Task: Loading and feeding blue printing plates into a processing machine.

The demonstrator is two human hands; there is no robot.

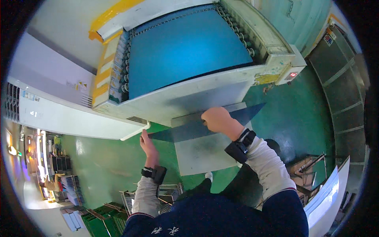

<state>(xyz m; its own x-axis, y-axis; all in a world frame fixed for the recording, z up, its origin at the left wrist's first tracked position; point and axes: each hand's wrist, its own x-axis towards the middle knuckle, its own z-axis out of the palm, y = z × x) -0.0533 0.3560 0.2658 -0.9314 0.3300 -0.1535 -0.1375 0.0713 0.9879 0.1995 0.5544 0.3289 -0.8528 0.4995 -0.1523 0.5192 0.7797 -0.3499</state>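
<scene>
A thin dark blue panel (185, 131) is tilted in front of me, seen almost edge-on, so most of its face is hidden. My left hand (148, 147) is at its left corner, fingers pointing up along the edge. Farther right, my right hand (219, 119) is closed over the panel's upper edge. Just beyond both hands stands a conveyor machine (177, 89) with a pale front wall. A large blue sheet (189, 47) lies flat in it, between rows of small wheels.
Under the panel, a pale board (205, 156) lies on the green floor (98, 158). At left is a white cabinet unit (75, 112). Green racks (104, 219) stand lower left; white sheets (325, 197) lean lower right. Grey metal panels (341, 91) line the right side.
</scene>
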